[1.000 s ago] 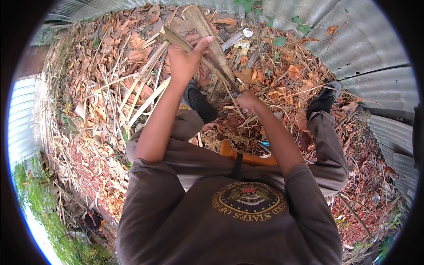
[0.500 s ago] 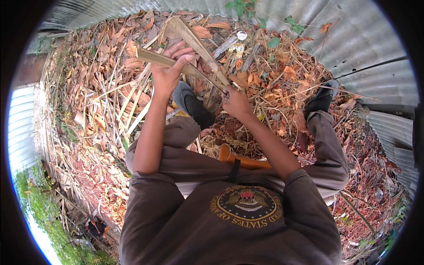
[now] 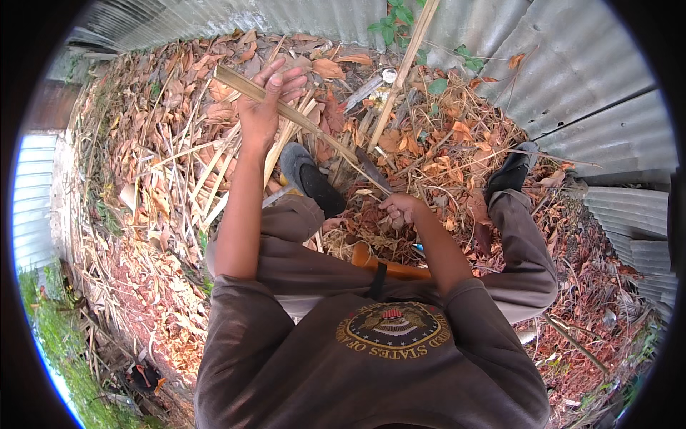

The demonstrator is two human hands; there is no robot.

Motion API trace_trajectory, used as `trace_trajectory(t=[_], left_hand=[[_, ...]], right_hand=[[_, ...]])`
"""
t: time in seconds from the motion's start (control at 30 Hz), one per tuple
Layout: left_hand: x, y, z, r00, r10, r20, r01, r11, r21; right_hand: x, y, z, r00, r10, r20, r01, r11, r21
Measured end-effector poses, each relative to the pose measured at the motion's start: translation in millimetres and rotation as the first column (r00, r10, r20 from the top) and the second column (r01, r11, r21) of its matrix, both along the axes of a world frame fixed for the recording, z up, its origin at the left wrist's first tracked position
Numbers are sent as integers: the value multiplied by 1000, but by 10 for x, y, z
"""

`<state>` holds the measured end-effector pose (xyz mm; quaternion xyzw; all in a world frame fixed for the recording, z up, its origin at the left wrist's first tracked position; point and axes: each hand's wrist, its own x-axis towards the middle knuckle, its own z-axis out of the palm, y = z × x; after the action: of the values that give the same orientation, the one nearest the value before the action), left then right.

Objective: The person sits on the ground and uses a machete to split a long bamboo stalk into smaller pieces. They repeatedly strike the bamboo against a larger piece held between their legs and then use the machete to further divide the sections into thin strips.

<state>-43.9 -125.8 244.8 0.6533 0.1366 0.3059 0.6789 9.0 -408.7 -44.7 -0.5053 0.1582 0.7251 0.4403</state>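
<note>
A long, pale brown split stalk (image 3: 307, 126) slants from upper left down toward my right hand. My left hand (image 3: 261, 118) supports its thick upper part between thumb and palm, with the other fingers spread. My right hand (image 3: 402, 209) is closed around the grip of a knife, whose dark blade (image 3: 371, 170) points away and lies against the thin lower end of the stalk. A second long strip (image 3: 404, 71) stands slanted beyond the blade, free of both hands. The knife's grip is mostly hidden by my fingers; a small blue bit (image 3: 418, 247) shows below that fist.
Dry leaves (image 3: 186, 100) and cut strips (image 3: 214, 171) cover the ground. Corrugated metal sheets (image 3: 572, 64) rise at the back and right. My dark shoes (image 3: 318, 182) frame the work area. An orange-brown sheath-like piece (image 3: 379, 261) lies across my lap.
The second strip has come apart from the stalk and moved to the right and away. My right hand has drawn back toward me with the knife. My left hand's fingers have spread.
</note>
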Motion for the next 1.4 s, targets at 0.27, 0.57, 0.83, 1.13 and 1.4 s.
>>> trace_trajectory(t=[0.27,0.57,0.83,1.13,1.4], left_hand=[[-904,770,1106,903,172,394,-119,981,-154],[-2478,1629,1168,589,404,700,-274,915,-297],[-2817,1205,-448,241,927,-287,-876,80,-476],[-2378,896,-25,583,775,-243,-789,612,59],[82,184,-105,877,-62,-477,358,746,561]], right_hand=[[-419,-1081,572,451,442,776,-479,853,-208],[-121,-2250,1349,171,311,935,-9,949,-314],[-106,-2751,1729,152,25,988,288,955,-69],[-121,-3514,2569,5,191,982,608,779,-155],[-435,-4195,2320,-156,601,784,877,449,-170]])
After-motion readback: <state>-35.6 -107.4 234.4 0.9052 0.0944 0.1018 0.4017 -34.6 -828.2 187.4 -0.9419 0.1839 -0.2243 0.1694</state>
